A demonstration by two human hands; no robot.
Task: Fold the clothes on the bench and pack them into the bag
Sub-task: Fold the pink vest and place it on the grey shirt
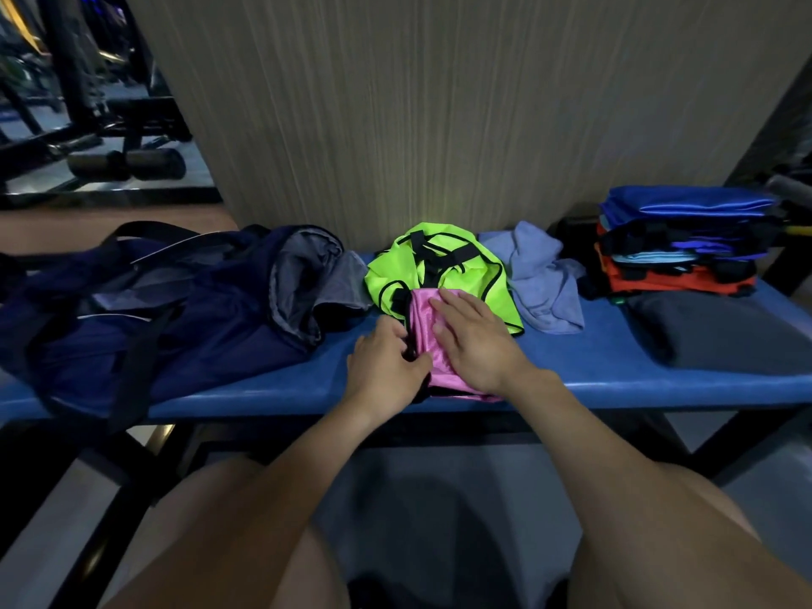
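The person is folding a pink top at the front edge of the bench, and the fold is looking nearly done: the cloth is already lying as a narrow, compact bundle. The right hand is lying flat on the pink top with fingers straight, pressing it down and gripping nothing. The left hand is sitting against the pink top's left edge with fingers curled at the cloth, apparently pinching the hem, though the fingertips are tucked out of sight, so the exact hold is hard to make out.

Just behind the pink top a green vest is lying crumpled and partly under it. Right of the vest a lilac cloth is bunched up, and further right of the pink top a stack of folded garments is sitting beside a dark grey item. Left of the pink top the navy bag is lying open, with grey fabric showing at its mouth.

The next move is likely calling for a last flattening, then lifting the bundle with both hands so it is not springing open, and carrying it left into the bag.

The bag's left end is being cut off by the frame, its inside is too dark to read, and the pieces in the stack cannot be counted
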